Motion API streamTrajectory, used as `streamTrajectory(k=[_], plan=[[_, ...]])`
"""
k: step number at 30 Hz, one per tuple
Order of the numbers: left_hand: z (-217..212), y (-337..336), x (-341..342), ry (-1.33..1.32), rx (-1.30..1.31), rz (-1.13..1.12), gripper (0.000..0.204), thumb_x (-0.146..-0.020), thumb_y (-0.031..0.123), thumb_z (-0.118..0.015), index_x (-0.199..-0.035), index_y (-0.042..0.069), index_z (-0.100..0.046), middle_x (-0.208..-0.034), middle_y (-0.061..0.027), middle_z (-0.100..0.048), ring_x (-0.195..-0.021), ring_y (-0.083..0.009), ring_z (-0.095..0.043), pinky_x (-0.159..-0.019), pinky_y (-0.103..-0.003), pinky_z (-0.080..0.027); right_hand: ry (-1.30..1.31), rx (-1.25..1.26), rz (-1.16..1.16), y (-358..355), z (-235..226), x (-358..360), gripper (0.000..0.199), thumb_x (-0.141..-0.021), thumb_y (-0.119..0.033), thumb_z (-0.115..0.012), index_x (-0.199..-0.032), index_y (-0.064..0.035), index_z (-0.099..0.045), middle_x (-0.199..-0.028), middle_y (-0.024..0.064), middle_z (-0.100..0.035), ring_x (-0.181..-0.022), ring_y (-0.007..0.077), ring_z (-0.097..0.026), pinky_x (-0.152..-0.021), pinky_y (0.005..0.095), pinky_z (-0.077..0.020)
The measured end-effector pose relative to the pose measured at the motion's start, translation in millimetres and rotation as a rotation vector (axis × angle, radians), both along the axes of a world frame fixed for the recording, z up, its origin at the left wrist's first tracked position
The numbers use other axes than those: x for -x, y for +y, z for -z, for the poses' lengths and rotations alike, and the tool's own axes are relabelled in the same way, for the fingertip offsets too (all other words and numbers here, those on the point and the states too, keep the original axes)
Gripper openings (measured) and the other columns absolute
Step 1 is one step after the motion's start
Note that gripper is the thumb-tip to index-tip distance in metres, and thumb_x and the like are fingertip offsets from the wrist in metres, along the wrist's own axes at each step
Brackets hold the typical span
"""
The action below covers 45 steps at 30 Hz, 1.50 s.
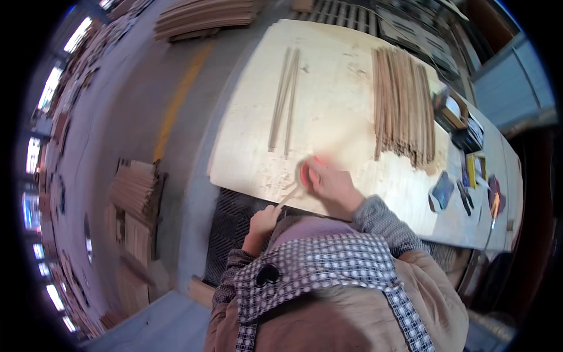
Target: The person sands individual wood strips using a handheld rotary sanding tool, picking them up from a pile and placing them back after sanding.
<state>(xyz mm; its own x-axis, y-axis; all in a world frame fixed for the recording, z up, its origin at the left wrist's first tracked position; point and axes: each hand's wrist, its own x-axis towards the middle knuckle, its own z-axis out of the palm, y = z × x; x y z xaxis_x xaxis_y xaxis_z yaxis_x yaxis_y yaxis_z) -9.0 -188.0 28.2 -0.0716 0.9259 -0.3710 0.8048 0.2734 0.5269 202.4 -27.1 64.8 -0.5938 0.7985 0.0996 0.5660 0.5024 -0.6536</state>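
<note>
My left hand [264, 221] is closed on one end of a thin wooden strip [287, 196] at the table's near edge. The strip's other end reaches a round red-and-grey thing [304, 175]. My right hand [334, 186] is closed on that round thing; motion blurs it, so its exact kind does not show. Beyond my hands, a few loose wooden strips [283, 100] lie lengthwise on the pale tabletop [334, 76]. To the right is a wide bundle of brown wooden strips [403, 105] laid side by side.
Dark-handled pliers [465, 198], a yellow box [475, 170] and a black container [467, 136] sit at the table's right side. Stacked wood [138, 188] stands on the floor at left, and a pile of boards [202, 16] is farther back.
</note>
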Motion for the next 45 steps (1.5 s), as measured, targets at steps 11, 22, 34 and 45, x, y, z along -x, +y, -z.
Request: streamTrajectory(k=[11,22,34,45], plan=[[-6.4,-20.8,21.3,-0.121,0.025,-0.146,0.041,-0.09,0.043,-0.044,-0.09,0.006,-0.061,-0.084,-0.0189,-0.063,-0.082,-0.0381,-0.06,-0.072,-0.049,-0.045,-0.144,-0.113,0.132,35.5,12.9,-38.9,0.077,-0.058,-0.025,-0.069,-0.131,-0.0158,-0.047,-0.106,0.0221,-0.056,-0.097,0.0378,-0.057,-0.083,0.0419,-0.0475],[21.8,-32.3,42.7,-0.462,-0.151,-0.51,0.034,-0.074,0.031,-0.066,-0.077,-0.003,-0.066,-0.071,-0.02,-0.062,-0.069,-0.0327,-0.062,-0.063,-0.04,-0.047,-0.291,-0.046,0.016,-23.9,-31.8,24.4,0.074,-0.059,-0.021,-0.068,-0.13,-0.0167,-0.048,-0.102,0.0212,-0.05,-0.091,0.0394,-0.056,-0.079,0.0437,-0.0485],[-53.8,-32.0,81.1,-0.727,-0.61,-0.82,0.019,-0.071,0.017,-0.071,-0.073,-0.001,-0.065,-0.063,-0.0039,-0.061,-0.06,-0.0085,-0.054,-0.055,-0.026,-0.042,0.102,0.198,0.234,-40.9,-49.2,-11.9,0.094,-0.052,-0.002,-0.067,-0.14,-0.0052,-0.033,-0.128,0.0175,-0.047,-0.119,0.0316,-0.045,-0.102,0.0346,-0.0336],[-196.7,77.0,-72.9,-0.939,-0.88,-0.054,0.015,-0.066,0.005,-0.072,-0.075,0.001,-0.061,-0.074,-0.0042,-0.053,-0.059,-0.0092,-0.051,-0.052,-0.024,-0.04,0.068,0.319,0.499,-61.3,-42.1,-136.9,0.095,-0.054,-0.004,-0.067,-0.142,-0.0052,-0.029,-0.13,0.0208,-0.047,-0.118,0.0293,-0.047,-0.102,0.0327,-0.033]])
